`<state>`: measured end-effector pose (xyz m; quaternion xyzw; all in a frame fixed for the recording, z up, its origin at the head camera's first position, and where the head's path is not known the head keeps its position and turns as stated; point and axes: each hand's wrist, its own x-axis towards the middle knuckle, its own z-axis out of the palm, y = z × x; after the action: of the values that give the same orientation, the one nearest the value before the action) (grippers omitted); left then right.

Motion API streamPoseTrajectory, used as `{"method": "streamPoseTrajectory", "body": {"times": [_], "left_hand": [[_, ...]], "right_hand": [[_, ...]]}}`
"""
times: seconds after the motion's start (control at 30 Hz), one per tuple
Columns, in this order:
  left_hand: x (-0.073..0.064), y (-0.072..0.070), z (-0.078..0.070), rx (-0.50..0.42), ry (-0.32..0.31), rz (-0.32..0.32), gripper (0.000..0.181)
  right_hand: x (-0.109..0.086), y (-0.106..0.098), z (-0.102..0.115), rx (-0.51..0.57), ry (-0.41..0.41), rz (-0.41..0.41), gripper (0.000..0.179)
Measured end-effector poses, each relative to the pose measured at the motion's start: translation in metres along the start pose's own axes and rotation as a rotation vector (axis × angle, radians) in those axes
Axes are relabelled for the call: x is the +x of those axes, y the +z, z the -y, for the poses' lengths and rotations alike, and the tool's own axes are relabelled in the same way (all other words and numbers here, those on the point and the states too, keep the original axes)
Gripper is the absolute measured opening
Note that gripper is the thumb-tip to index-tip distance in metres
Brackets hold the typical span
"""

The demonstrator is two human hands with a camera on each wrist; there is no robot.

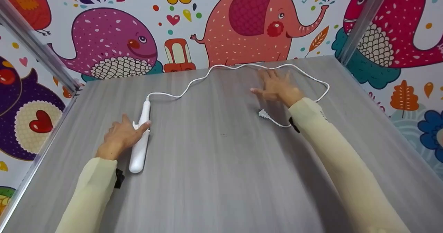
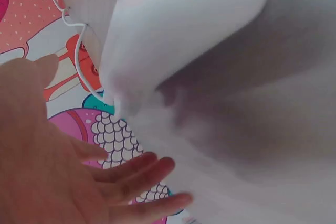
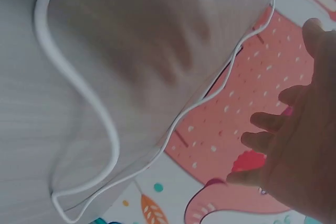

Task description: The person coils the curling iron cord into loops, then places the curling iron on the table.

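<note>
A white hair iron (image 1: 139,157) with a long handle and a small side tab lies lengthwise on the left of the table. My left hand (image 1: 121,136) is over its left side, fingers spread and thumb reaching across the body. In the left wrist view, the iron (image 2: 189,19) looms large beside the loosely extended fingers. Its white cord (image 1: 199,80) runs from the narrow far end along the back of the table. Near that cord, my right hand (image 1: 277,87) hovers with fingers spread and nothing in them. The white plug (image 1: 263,114) lies nearer me, just below this hand.
The grey wood-grain table (image 1: 207,177) ends at a back wall (image 1: 187,25) printed with cartoon animals. Metal posts (image 1: 363,25) stand at its back corners. The cord loops around on the right, passing under my right forearm (image 1: 332,146).
</note>
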<state>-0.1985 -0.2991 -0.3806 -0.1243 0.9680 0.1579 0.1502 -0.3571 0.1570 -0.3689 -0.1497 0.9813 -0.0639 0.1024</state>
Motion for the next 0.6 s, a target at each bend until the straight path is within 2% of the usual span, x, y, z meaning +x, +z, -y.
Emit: {"method": "streamPoseTrajectory", "body": {"times": [0.13,0.3,0.5,0.6], "left_hand": [[-0.007,0.010,-0.003,-0.016,-0.033,0.026,0.112],[-0.015,0.024,-0.006,-0.030,-0.002,0.029,0.098],[-0.019,0.033,-0.004,-0.049,0.031,-0.006,0.075],[-0.020,0.036,0.000,-0.072,0.025,-0.006,0.068]], "right_hand": [[0.002,0.005,0.011,0.029,-0.002,0.031,0.096],[-0.003,0.010,0.025,0.035,0.046,0.113,0.096],[-0.020,0.014,0.039,0.027,0.151,0.293,0.096],[-0.030,0.017,0.043,-0.066,0.147,0.387,0.096]]}}
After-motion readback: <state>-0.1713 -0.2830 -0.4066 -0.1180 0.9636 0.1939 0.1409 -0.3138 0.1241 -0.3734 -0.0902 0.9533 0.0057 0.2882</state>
